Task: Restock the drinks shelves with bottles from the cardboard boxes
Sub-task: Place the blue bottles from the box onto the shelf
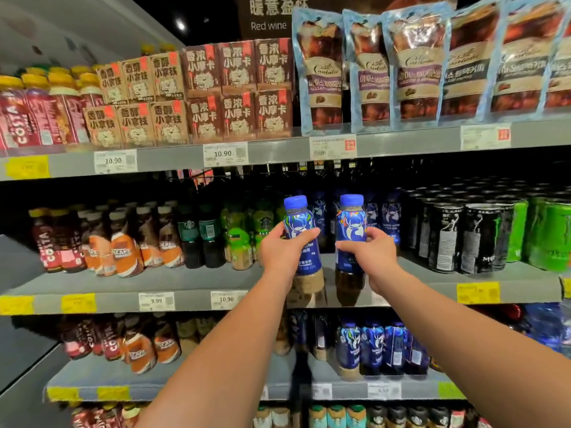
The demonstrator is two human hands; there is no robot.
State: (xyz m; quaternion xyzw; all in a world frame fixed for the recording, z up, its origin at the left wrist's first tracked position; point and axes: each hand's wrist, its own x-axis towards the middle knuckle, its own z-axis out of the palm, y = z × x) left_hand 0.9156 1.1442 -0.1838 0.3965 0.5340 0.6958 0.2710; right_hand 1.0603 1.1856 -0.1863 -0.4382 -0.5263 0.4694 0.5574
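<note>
Two blue-labelled coffee bottles with blue caps are held upright in front of the middle shelf. My left hand grips the left bottle round its middle. Round the right bottle, my right hand grips at about the same height. Both bottles hang over the shelf's front edge, side by side and a little apart. More bottles of the same blue kind stand at the back of that shelf, behind the two held ones. No cardboard box is in view.
On the middle shelf, brown and orange coffee bottles and green ones stand to the left, black and green cans to the right. Cartons and pouches fill the top shelf. Further blue bottles stand on the shelf below.
</note>
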